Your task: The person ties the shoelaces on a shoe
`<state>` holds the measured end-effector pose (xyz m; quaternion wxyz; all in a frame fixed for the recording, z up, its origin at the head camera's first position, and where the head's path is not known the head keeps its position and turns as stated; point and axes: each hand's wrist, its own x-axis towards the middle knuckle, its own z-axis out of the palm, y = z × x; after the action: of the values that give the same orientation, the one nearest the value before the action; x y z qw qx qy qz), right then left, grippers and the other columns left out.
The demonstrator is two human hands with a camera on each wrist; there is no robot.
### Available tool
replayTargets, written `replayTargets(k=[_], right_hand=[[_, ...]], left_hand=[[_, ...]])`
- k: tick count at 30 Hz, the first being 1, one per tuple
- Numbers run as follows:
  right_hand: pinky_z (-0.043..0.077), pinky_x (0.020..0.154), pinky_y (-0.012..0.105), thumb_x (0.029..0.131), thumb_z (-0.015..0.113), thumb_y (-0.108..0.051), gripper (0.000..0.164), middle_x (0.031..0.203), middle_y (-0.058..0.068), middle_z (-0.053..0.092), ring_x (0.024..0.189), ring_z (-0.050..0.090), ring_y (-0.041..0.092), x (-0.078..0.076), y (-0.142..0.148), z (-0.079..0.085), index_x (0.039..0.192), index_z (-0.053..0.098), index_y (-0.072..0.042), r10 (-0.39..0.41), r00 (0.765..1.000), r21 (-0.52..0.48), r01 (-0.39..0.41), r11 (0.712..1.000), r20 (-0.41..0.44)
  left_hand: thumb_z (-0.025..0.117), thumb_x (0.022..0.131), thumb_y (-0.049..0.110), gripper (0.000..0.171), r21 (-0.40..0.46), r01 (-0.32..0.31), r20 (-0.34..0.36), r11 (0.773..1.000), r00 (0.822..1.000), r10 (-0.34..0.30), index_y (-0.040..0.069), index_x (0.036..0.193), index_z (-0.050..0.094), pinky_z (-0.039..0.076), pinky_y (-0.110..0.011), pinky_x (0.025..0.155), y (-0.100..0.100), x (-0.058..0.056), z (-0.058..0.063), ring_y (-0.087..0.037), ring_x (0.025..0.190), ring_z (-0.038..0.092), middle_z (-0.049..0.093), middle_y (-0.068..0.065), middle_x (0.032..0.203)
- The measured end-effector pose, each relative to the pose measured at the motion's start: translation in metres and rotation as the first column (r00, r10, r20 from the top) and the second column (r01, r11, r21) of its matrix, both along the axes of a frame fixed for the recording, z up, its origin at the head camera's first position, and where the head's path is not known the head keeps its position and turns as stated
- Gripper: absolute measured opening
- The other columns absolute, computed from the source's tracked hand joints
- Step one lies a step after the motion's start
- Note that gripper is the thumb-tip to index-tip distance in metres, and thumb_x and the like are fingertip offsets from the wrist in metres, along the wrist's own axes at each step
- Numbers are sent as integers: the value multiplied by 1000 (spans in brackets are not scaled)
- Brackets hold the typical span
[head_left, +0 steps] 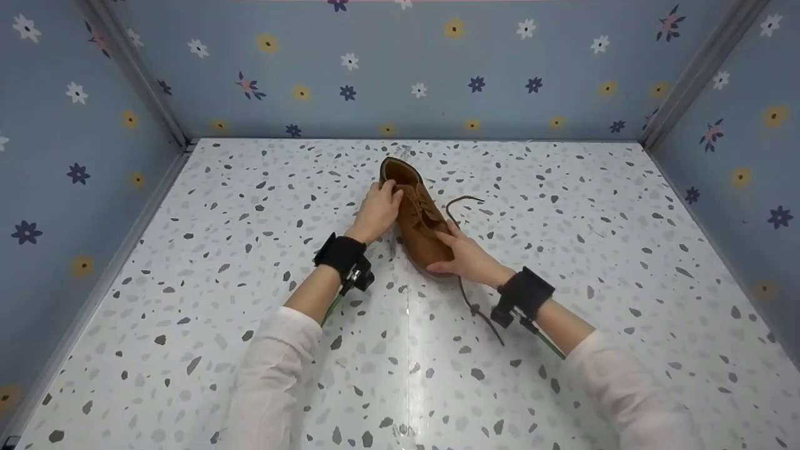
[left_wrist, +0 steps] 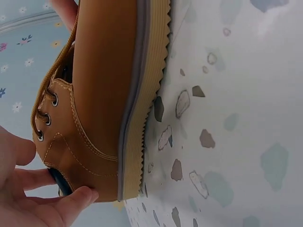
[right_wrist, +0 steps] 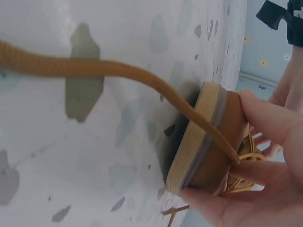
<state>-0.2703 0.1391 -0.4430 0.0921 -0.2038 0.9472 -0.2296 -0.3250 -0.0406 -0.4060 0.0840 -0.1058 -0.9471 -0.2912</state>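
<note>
A brown leather lace-up shoe [head_left: 420, 240] sits on the speckled tabletop, its toe pointing towards me and slightly right. My left hand [head_left: 379, 209] grips the collar by the ankle opening, and some fingertips reach over its edge. Across the toe end, my right hand [head_left: 469, 255] holds the shoe with thumb and fingers on either side. Lace runs through metal eyelets [left_wrist: 48, 118] in the left wrist view. One loose brown lace end [head_left: 484, 322] trails towards me past the right hand; another lace length [head_left: 464, 198] curls out beyond it. In the right wrist view, the lace [right_wrist: 142, 75] crosses before the toe.
White tabletop [head_left: 219, 375] with grey specks surrounds the shoe. Blue flowered panels [head_left: 400, 69] stand at the back and both sides. Black straps [head_left: 528, 292] with small cameras sit on both wrists.
</note>
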Motion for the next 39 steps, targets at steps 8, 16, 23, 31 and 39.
replayTargets(k=[8, 16, 23, 31, 39], right_hand=[[18, 79, 31, 50, 47, -54, 74, 120, 6, -3, 103, 11, 19, -20, 17, -25, 113, 20, -24, 77, 996, -5, -78, 997, -47], [17, 79, 32, 55, 49, -49, 80, 117, 12, 9, 101, 19, 19, 8, 8, -5, 116, 14, -10, -60, 995, -91, 53, 994, -75], [18, 79, 31, 61, 48, -44, 81, 112, 17, 15, 99, 22, 24, 28, -9, 17, 114, 10, 4, -142, 988, -110, 135, 985, -56], [21, 76, 34, 60, 47, -46, 84, 113, 22, 10, 98, 18, 30, 35, -19, 15, 113, 8, 7, -201, 971, 12, 204, 979, -128], [24, 74, 36, 59, 49, -45, 83, 113, 22, 12, 97, 22, 30, 35, -19, 15, 113, 10, 6, -202, 966, 28, 209, 977, -158]], left_hand=[[30, 78, 31, 40, -35, -43, 37, 998, 998, 44, 6, 109, 31, 34, -29, 61, -5, 10, 2, -21, 76, 41, 32, -16, 97], [35, 76, 30, 37, 21, -128, -48, 992, 990, 129, 5, 103, 34, 34, -27, 56, -10, -5, -1, -18, 73, 39, 32, -11, 89], [37, 76, 27, 44, 137, -104, -33, 985, 993, 109, 1, 108, 23, 27, -26, 70, -14, -27, 0, -20, 91, 30, 24, -14, 103], [37, 76, 23, 45, 156, -71, 51, 985, 997, 64, -1, 110, 20, 27, -25, 72, -11, -38, -1, -19, 92, 31, 26, -14, 103], [43, 73, 19, 43, 217, -74, 50, 973, 997, 65, 0, 106, 24, 27, -25, 71, -14, -39, -1, -18, 91, 33, 31, -13, 102]])
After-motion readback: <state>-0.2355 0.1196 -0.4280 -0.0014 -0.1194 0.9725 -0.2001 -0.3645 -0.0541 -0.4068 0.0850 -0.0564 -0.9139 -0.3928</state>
